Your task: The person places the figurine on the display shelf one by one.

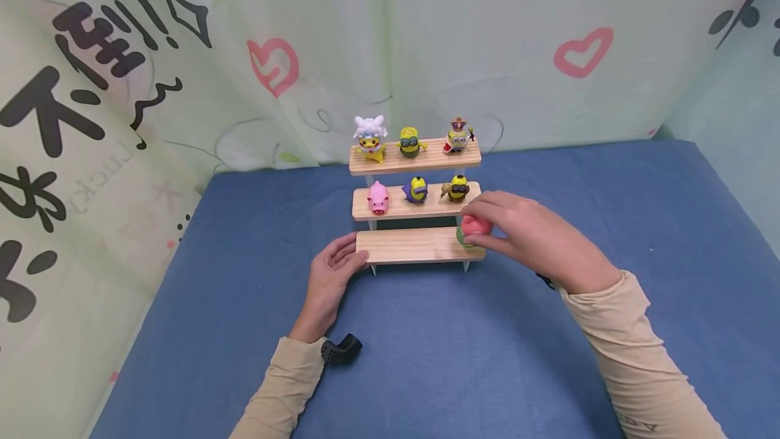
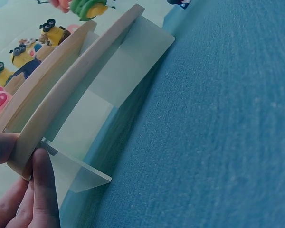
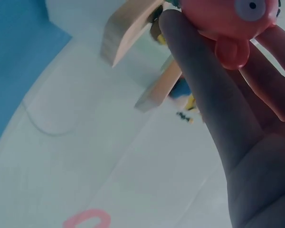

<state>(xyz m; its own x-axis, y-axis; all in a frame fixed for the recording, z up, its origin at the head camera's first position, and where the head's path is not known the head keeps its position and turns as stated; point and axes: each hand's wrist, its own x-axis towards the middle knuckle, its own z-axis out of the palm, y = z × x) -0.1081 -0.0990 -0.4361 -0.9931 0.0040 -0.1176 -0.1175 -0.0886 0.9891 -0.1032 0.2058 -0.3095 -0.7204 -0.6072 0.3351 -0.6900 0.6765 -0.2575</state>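
Observation:
My left hand (image 1: 332, 273) pinches the left end of the lowest wooden shelf (image 1: 399, 246) of a three-step display stand. In the left wrist view its thumb lies over the board and the fingers (image 2: 43, 185) under it. At that shelf's right end, my right hand (image 1: 527, 236) grips a toy figure (image 1: 475, 225) with a reddish-pink head and a green lower part. The right wrist view shows the figure's pink head (image 3: 223, 19) and round white eye between thumb and fingers. Whether its base touches the board cannot be made out.
On the middle shelf (image 1: 396, 205) stand a pink pig (image 1: 378, 199) and two yellow minion figures. The top shelf (image 1: 396, 162) bears a white-hatted yellow figure (image 1: 369, 141) and two more minions. Blue cloth (image 1: 414, 358) covers the table; a printed curtain (image 1: 463, 32) hangs behind.

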